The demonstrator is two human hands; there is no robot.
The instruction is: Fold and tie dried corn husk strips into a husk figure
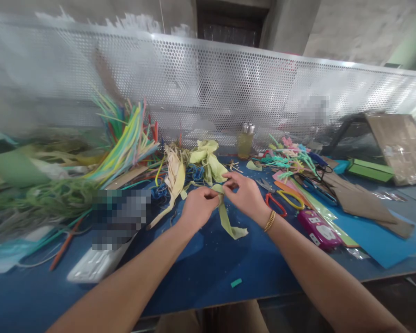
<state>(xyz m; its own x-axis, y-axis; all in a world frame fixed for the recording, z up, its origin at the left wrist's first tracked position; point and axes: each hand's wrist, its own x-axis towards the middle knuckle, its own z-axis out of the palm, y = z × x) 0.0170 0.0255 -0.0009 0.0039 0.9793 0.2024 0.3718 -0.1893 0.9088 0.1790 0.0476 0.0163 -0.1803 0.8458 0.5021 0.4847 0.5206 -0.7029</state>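
My left hand [201, 206] and my right hand [244, 193] meet over the middle of the blue table, fingertips pinched close together. Between them runs a pale green papery strip [225, 217], its loose end hanging down and curling onto the table. Both hands grip it near its upper end. Just behind lies a crumpled yellow-green leafy bundle [208, 157], and to its left a cream, husk-like bundle [174, 173] with a long tail. Scissors [275, 194] with a red and a yellow handle lie to the right of my right hand.
Colourful strips [128, 138] and green tangled strands [41, 194] are heaped left, beside a white power strip [97, 263]. A bottle [245, 141] stands before the perforated metal screen [229, 74]. A magenta case [319, 229], blue sheet [377, 245] and cardboard [364, 201] lie right.
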